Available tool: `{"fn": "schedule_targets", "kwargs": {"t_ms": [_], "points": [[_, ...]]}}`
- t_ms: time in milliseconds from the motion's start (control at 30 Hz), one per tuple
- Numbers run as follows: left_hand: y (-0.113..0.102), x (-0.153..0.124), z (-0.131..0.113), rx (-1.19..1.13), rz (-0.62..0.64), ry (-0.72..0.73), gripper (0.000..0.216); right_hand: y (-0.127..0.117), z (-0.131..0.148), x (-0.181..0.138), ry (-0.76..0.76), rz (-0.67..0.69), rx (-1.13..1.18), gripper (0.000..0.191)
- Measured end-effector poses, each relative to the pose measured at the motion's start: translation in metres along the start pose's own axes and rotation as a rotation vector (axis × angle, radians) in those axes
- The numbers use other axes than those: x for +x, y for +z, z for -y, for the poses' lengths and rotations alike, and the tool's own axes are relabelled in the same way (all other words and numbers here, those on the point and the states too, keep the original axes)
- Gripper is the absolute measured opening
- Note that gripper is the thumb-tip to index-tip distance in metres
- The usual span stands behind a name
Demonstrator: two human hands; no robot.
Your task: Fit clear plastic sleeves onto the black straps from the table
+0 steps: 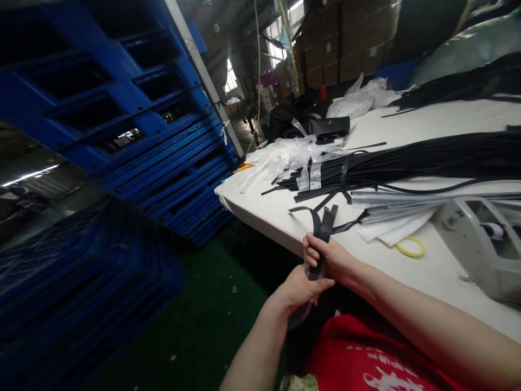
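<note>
Just off the table's front edge, my right hand point(325, 254) is closed around a bundle of flat black strips point(324, 225). The strips' ends stick up above my fist, and one curls off to the left. Directly below, my left hand point(303, 285) grips the lower part of the same bundle, its thumb pointing right. Something clear, like plastic film, shows around the bundle between and below my hands, too dim to make out well. A few loose black strip ends lie on the white table point(264, 214) behind my right hand.
A long pile of black strips point(407, 157) lies across the table. White plastic scraps point(285, 155) and a clear bag point(360, 98) are behind. At right are a yellow ring point(410, 247) and a grey tape dispenser point(480, 244). Blue pallets point(163, 163) stand left.
</note>
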State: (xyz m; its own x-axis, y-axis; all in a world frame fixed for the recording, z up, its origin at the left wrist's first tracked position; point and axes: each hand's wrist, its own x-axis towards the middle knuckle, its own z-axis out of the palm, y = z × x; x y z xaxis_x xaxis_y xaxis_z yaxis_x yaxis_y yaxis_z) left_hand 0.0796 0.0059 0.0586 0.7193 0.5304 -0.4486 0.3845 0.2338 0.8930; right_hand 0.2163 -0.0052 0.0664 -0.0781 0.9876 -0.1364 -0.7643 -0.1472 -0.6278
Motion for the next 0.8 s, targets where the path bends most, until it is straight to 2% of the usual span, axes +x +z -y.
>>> {"fn": "schedule_targets", "kwargs": {"t_ms": [67,167,300,467,567,667,800], "points": [[0.003,-0.002,0.005,0.017,0.023,-0.004,0.049,-0.006,0.014,0.005,0.031,-0.062,0.095,0.031],[0.007,-0.004,0.01,0.026,0.047,-0.024,0.05,-0.014,0.041,0.017,-0.021,-0.128,0.228,0.031],[0.006,-0.006,0.0,0.013,0.008,-0.009,0.048,-0.005,0.059,0.019,-0.127,-0.034,0.143,0.03],[0.001,-0.012,-0.044,0.031,-0.034,0.131,0.049,0.035,0.059,-0.001,-0.169,0.131,-0.047,0.032],[-0.002,-0.016,-0.074,0.087,-0.038,0.209,0.05,0.062,0.073,-0.009,-0.176,0.189,-0.15,0.035],[-0.003,-0.016,-0.1,0.132,-0.029,0.267,0.046,0.089,0.106,-0.006,-0.236,0.208,-0.206,0.034],[0.0,-0.011,-0.129,0.053,-0.109,0.304,0.044,0.125,0.165,0.0,-0.302,0.283,-0.236,0.025]]}}
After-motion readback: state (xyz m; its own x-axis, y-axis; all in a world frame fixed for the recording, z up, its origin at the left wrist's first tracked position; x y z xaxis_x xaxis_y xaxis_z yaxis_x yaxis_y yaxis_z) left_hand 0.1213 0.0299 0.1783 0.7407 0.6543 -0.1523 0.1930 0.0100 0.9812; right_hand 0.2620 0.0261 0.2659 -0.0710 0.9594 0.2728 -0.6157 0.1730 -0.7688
